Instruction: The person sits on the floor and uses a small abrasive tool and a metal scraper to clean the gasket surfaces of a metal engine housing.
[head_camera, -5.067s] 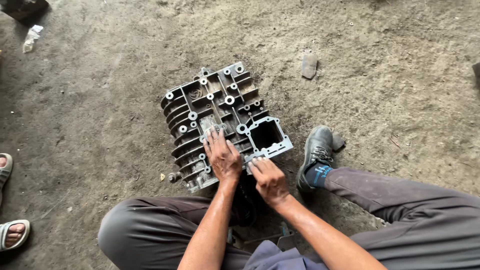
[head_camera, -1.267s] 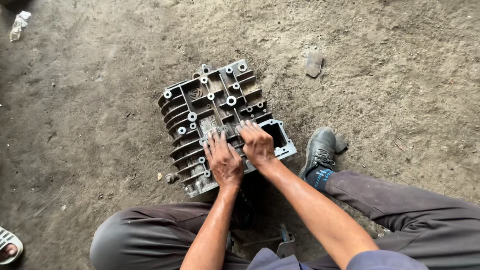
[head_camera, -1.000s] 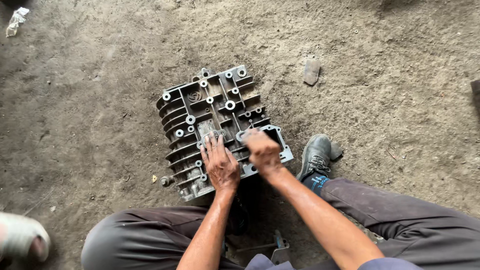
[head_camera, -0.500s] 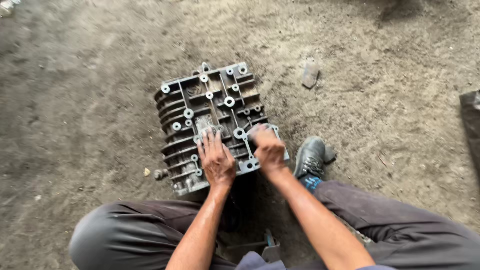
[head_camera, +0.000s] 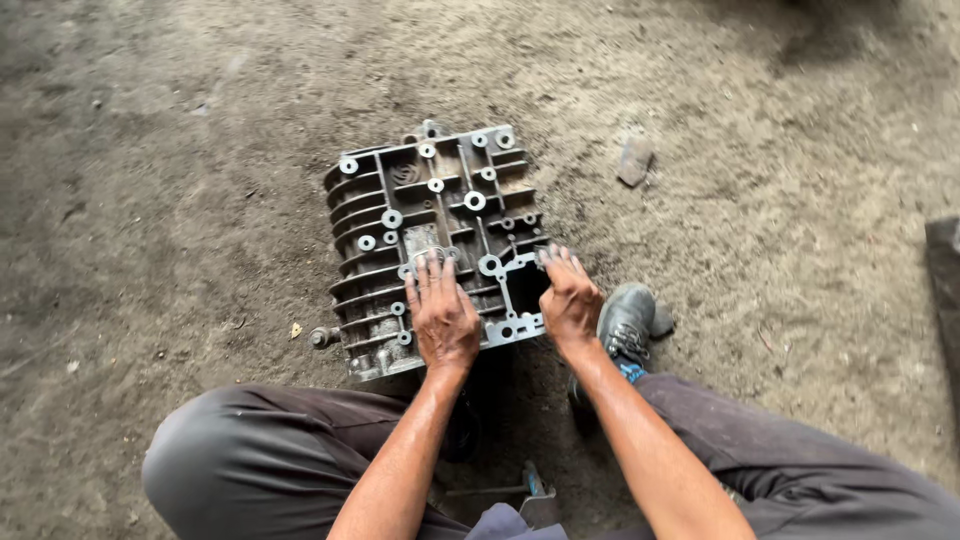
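Head view: both my hands are resting on the grey ribbed cast-metal housing (head_camera: 430, 240), which is lying flat on the dirt floor (head_camera: 180, 200) in front of my knees.

My left hand (head_camera: 441, 315) is pressing palm-down, fingers spread, on the casting's near middle; nothing is gripped. My right hand (head_camera: 568, 297) is curling over the near right edge beside the square opening, fingers hooked on the rim, not clenched. A small dark bolt-like piece (head_camera: 323, 337) is lying just beside the left corner. My grey shoe (head_camera: 626, 322) is sitting near that right corner. Judging risk: the hooked fingers are sitting at sharp rims, so a slip could be cutting them; grit could be working into the open bores; a tilting casting could be dropping onto my toe.
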